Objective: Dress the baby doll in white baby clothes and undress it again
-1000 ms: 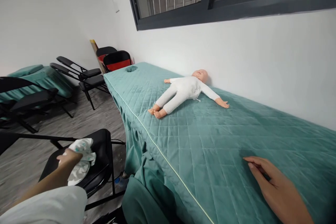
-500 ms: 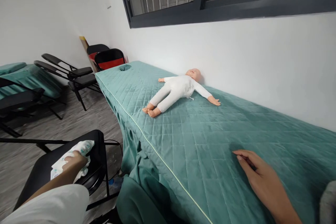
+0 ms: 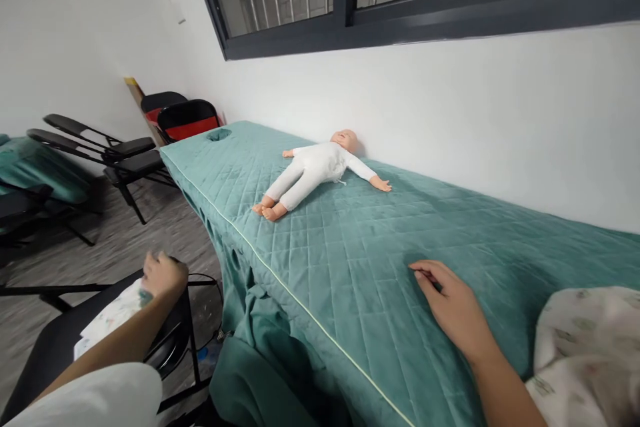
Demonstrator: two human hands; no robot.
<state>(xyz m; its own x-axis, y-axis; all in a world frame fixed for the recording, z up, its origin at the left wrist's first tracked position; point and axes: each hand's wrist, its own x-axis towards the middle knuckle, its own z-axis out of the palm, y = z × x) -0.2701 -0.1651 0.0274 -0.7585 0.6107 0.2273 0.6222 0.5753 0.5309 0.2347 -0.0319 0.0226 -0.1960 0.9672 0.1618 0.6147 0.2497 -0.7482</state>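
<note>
A baby doll [image 3: 315,170] in a white suit lies on its back on the teal quilted bed [image 3: 350,260], close to the wall. My left hand [image 3: 163,275] is curled over the end of a white patterned cloth [image 3: 110,315] that lies on a black folding chair [image 3: 55,347] beside the bed. My right hand [image 3: 447,300] rests flat on the quilt with fingers stretched out, holding nothing. A second patterned cloth [image 3: 590,347] lies on the bed just right of that wrist.
More black folding chairs [image 3: 115,153] stand along the left, with red-backed ones [image 3: 187,121] at the bed's far end. Another teal bed [image 3: 30,170] shows at the far left. A dark-framed barred window [image 3: 350,0] runs above the white wall.
The view has swung to the right, so the doll and bed shifted left in the picture. My left hand rose with the cloth on the chair. The second cloth came into view at lower right.
</note>
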